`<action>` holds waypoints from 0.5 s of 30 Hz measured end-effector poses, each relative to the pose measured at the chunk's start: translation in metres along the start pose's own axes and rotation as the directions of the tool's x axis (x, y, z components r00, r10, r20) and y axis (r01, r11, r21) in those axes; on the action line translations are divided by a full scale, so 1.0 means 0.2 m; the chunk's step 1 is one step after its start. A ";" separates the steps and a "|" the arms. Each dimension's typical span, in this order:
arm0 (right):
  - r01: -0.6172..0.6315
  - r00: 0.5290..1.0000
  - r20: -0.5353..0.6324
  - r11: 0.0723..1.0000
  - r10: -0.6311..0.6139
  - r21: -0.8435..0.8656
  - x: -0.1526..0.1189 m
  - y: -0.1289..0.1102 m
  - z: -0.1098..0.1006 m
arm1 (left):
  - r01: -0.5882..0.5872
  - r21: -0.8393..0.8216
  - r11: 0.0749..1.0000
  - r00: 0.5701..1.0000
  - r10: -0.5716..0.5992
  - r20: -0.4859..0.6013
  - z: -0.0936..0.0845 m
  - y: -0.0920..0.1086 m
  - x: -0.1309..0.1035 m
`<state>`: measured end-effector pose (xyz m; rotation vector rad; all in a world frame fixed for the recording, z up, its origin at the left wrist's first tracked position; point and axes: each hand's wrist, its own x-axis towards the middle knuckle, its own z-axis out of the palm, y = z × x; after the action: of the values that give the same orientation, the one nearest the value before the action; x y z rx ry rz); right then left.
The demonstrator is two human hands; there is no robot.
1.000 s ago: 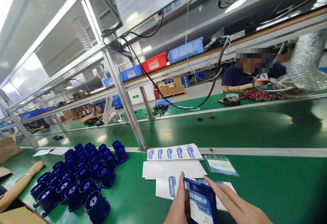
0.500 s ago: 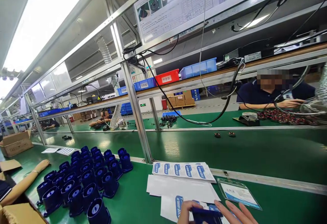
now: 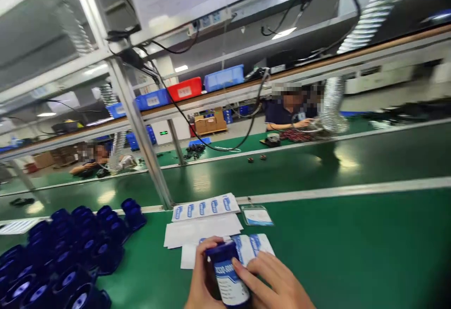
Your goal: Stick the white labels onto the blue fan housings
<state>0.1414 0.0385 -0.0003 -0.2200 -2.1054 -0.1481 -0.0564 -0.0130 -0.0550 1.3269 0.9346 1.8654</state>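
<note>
A dark blue, cup-shaped plastic housing (image 3: 220, 251) is in my hands at the lower middle, tilted towards me. On its side is a blue and white printed label (image 3: 230, 286). My left hand (image 3: 201, 278) wraps round the left side and top of the housing. From the right, my right hand (image 3: 273, 283) has a fingertip on the label near its upper edge, its other fingers beside the housing. Just behind the hands lies a label sheet (image 3: 262, 243), partly covered by them. Beyond it are plain white sheets (image 3: 204, 230) and another printed label sheet (image 3: 207, 208).
Several similar blue housings (image 3: 66, 257) crowd the bench at left. A badge in a clear sleeve (image 3: 257, 216) lies right of the sheets. A metal post (image 3: 137, 130) rises behind. Blue bins and a red bin (image 3: 185, 89) line the shelf. A co-worker (image 3: 287, 112) sits across.
My view has swung right. The housing has come further into view, its labelled side now facing me, with my left hand round it and my right fingertip on the label.
</note>
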 end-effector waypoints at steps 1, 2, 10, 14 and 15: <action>0.015 1.000 0.002 1.000 -0.015 0.012 0.02 -0.01 -0.01 | 0.008 0.040 0.999 0.999 -0.007 -0.039 0.02 0.04 -0.01; 0.021 1.000 0.011 1.000 -0.021 0.018 0.03 -0.02 -0.01 | 0.029 0.066 0.997 0.998 -0.026 -0.056 0.05 0.08 -0.02; -0.034 0.998 -0.046 0.998 0.036 0.056 0.05 -0.08 -0.01 | 0.203 0.113 0.973 0.979 -0.205 0.007 0.10 0.27 -0.01; 0.125 0.988 -0.087 0.992 -0.126 -0.014 0.06 -0.08 -0.06 | 0.251 0.063 0.966 0.966 -0.254 0.043 0.12 0.31 -0.01; 0.169 0.981 -0.092 0.985 -0.171 -0.020 0.06 -0.08 -0.07 | 0.263 0.043 0.964 0.964 -0.264 0.024 0.13 0.32 -0.02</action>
<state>0.1434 0.0213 0.0173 -0.0392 -2.0291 -0.2684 -0.0382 -0.0446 0.0027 1.1855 1.0807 1.6273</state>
